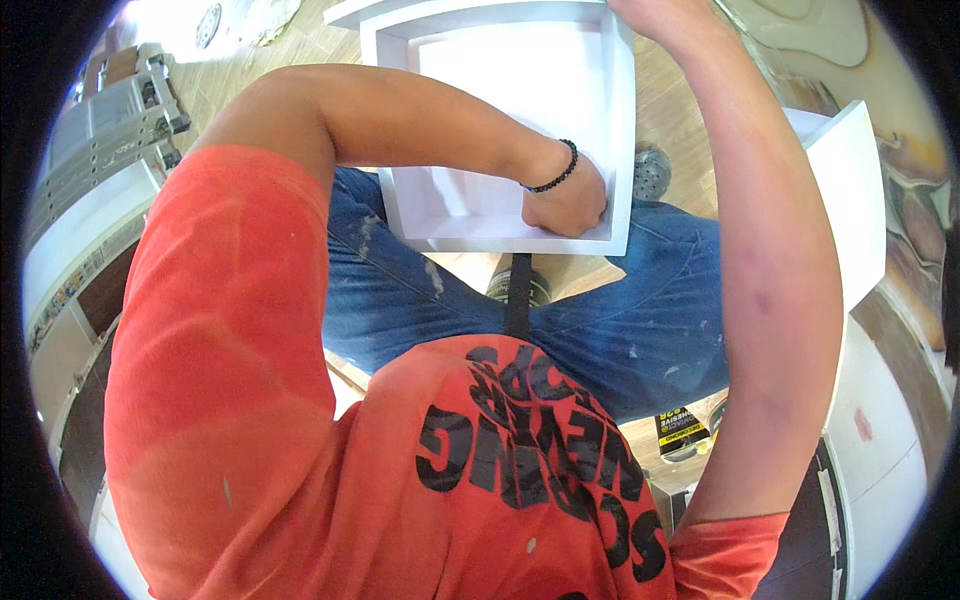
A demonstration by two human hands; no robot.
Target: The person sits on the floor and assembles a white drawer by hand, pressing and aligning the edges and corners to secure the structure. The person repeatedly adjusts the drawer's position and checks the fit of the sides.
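A pale wood-grain floor [670,95] ran beneath the scene, with a folded metal ladder [115,125] lying off to the person's left and pale panels and boards at the right rim of the view. On that floor, between the person's knees, stood an open white box frame [620,120], a square, shallow carcass with its hollow side facing up toward the camera. The person wore an orange shirt [230,330] with black print and paint-flecked blue jeans [640,330], and a grey shoe [652,172] showed just beside the frame's right wall. The left hand [568,203], with a black bead bracelet [556,172] at the wrist, reached across into the frame and was curled into a closed fist pressed into the near right inner corner, touching the bottom panel and the side wall; whether it gripped anything small inside the fist could not be told. The right hand [650,15] was up at the far right corner of the frame, resting on its top edge, but it was cut by the picture's upper border, so how its fingers stood could not be told. Another white panel [850,190] stood on edge just outside the right forearm, apart from the frame.
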